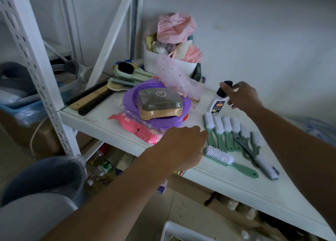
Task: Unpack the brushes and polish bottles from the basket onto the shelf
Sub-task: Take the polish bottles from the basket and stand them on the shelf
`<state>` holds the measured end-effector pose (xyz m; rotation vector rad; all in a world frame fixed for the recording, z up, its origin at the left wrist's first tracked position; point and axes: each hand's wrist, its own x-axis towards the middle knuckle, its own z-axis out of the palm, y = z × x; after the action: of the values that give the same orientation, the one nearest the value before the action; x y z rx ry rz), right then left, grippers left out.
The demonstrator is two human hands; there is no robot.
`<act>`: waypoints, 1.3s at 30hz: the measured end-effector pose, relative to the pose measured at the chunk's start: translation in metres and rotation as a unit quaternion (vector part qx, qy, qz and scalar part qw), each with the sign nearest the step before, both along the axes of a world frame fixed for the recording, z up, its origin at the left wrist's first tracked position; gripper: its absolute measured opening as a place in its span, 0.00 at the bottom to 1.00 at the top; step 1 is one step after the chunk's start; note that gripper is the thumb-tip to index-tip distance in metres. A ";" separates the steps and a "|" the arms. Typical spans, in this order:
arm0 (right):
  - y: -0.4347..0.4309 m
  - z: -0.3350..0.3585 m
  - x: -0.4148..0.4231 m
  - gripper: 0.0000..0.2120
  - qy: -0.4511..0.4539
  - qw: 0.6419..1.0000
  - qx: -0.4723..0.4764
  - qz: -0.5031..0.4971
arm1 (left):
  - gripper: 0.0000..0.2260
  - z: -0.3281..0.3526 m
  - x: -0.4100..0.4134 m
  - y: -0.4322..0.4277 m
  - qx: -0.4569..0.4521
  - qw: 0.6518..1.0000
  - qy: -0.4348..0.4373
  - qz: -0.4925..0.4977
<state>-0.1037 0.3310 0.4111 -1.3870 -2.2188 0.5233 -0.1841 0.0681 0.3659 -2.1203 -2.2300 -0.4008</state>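
Right hand: you are pinching the bottle by its black cap, with your fingers curled round the top.
Bottle: it is leaning with its base on the shelf, just behind the brushes.
Left hand: you are reaching knuckles-up to the left end of the row, with your fingertips at the first green handle. Whether you are gripping it cannot be told.
Brushes: they are lying side by side in a row, and two more are lying crosswise in front.
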 end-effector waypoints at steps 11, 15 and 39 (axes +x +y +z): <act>-0.096 0.001 0.093 0.13 0.006 0.998 0.016 0.060 | 0.14 -0.008 0.029 -0.033 -0.004 0.999 -0.040 0.021; -0.154 -0.030 0.129 0.11 -0.043 0.991 0.010 0.123 | 0.10 -0.025 0.045 -0.044 -0.074 0.990 -0.114 0.029; -0.247 -0.439 0.221 0.15 -0.299 0.880 -0.367 0.023 | 0.35 -0.096 0.082 -0.019 -0.339 0.934 0.099 -0.054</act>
<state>0.1169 0.0843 -0.0281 -2.1007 -2.6719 1.1766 -0.1018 0.0494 0.2699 -2.4233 -2.3526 0.6611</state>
